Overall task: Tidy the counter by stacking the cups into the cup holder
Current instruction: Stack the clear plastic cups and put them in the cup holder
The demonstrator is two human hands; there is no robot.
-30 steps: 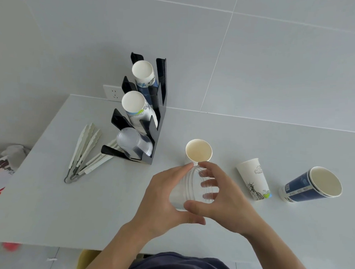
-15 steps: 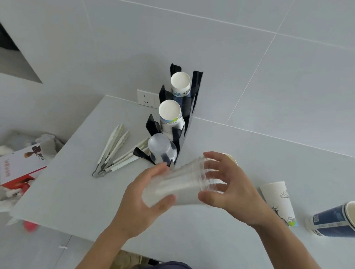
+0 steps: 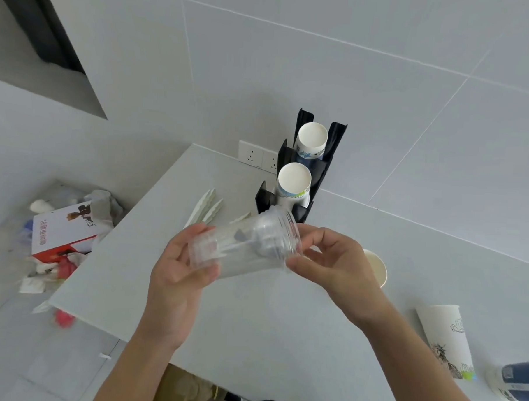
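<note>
I hold a stack of clear plastic cups (image 3: 249, 248) on its side above the counter. My left hand (image 3: 178, 275) grips its closed bottom end; my right hand (image 3: 333, 264) pinches the rim end with fingertips. The rim points toward the black cup holder (image 3: 322, 169) just behind, whose two upper slots carry white paper cups (image 3: 294, 183), (image 3: 312, 140). The holder's lowest slot is hidden behind the clear stack. A plain paper cup (image 3: 377, 267) stands behind my right hand. A white printed cup (image 3: 445, 338) and a blue cup (image 3: 516, 384) sit at the right.
White tongs (image 3: 206, 210) lie on the counter left of the holder. A wall socket (image 3: 253, 154) is behind them. Left of the counter's edge, lower down, sits a pile of clutter with a red and white box (image 3: 65, 231).
The clear stack has been lifted and turned from upright to lying sideways, then carried toward the holder. The view has swung left, so the right-hand cups slid toward the frame edge.
</note>
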